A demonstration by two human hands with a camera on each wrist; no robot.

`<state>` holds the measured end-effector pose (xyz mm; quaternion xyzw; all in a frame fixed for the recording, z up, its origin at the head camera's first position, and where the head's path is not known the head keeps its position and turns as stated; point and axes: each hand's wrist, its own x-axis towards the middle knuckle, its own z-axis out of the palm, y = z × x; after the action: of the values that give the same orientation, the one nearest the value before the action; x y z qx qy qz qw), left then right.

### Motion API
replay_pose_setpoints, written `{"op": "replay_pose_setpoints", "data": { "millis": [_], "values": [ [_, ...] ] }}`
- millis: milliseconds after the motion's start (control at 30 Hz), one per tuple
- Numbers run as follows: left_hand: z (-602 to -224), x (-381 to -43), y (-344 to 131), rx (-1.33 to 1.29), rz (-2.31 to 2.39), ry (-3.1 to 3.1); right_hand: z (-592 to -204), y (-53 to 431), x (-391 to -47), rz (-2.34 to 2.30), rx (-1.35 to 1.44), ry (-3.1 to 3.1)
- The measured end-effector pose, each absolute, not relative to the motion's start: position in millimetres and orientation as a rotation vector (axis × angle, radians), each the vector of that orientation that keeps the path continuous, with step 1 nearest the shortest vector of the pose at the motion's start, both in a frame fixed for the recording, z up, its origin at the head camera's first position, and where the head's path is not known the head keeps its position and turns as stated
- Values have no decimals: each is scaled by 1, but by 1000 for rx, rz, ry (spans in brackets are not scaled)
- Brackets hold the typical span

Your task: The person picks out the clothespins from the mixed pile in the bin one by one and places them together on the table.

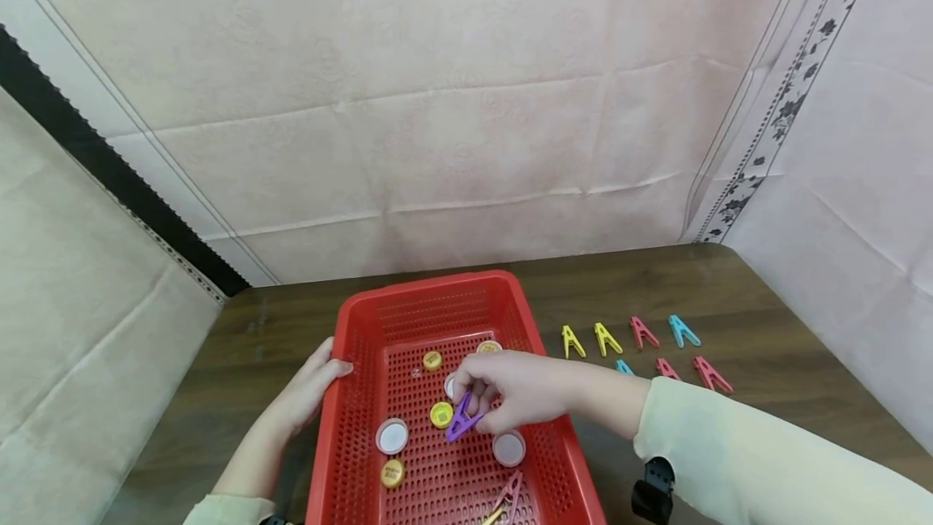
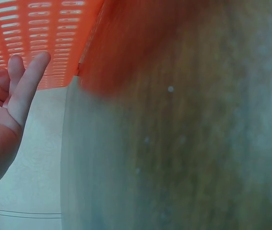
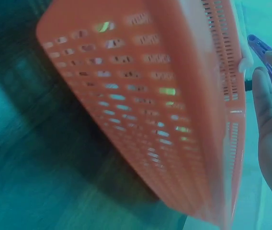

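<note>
My right hand (image 1: 503, 387) pinches a purple clothespin (image 1: 461, 420) over the inside of a red plastic basket (image 1: 430, 285). The same purple clothespin (image 3: 265, 55) shows between fingertips and thumb in the right wrist view. At the basket's left side, my left hand (image 1: 309, 387) rests against the rim. Its fingers look fairly straight against the slotted wall in the left wrist view. Inside lie round yellow caps (image 1: 392, 473) and whitish ones (image 1: 392, 436). A pink clothespin (image 1: 510, 494) lies near the front, beside a partly visible yellow piece (image 1: 493, 516).
Right of the basket, several clothespins lie on the wooden table (image 1: 291, 322): yellow ones (image 1: 607, 339), pink ones (image 1: 713, 375) and blue ones (image 1: 683, 331). My right forearm partly covers a blue one. Pale cloth walls (image 1: 437, 144) surround the table at the back and sides.
</note>
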<state>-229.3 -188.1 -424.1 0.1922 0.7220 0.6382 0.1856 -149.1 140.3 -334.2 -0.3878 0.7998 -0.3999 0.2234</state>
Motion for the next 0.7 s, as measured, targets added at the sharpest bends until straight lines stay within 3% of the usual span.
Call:
{"op": "replay_pose_setpoints", "data": {
  "millis": [700],
  "values": [
    [-422,-230,-187,550,1793,2022,-358,204,-109,-1262,-736,2641]
  ]
}}
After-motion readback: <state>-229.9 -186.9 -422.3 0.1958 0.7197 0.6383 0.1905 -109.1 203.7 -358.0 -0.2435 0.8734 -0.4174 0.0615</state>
